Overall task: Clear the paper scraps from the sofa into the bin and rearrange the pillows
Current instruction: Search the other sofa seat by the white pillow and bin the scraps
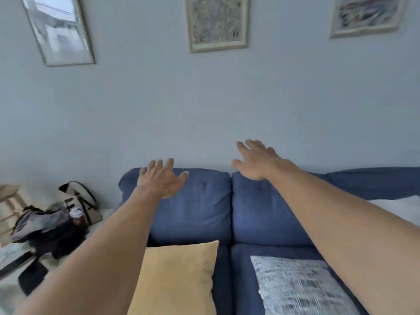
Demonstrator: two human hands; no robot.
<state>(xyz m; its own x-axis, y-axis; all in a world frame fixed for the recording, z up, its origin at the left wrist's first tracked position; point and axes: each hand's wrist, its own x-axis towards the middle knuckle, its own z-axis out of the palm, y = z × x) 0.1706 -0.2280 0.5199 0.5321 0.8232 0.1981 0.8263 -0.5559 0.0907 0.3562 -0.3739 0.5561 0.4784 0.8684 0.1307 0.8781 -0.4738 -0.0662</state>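
Observation:
A blue sofa fills the lower middle and right of the head view. A yellow pillow lies on its left seat, and a grey-and-white patterned pillow lies on the seat to the right. Both my arms stretch forward over them. My left hand hovers in front of the left back cushion with fingers spread, holding nothing. My right hand is raised near the top of the right back cushion, fingers straight and empty. No paper scraps or bin show in this view.
Dark bags and a cream tote are piled on the floor left of the sofa, beside a wooden stool. A white cushion sits at the sofa's right end. Three framed pictures hang on the wall.

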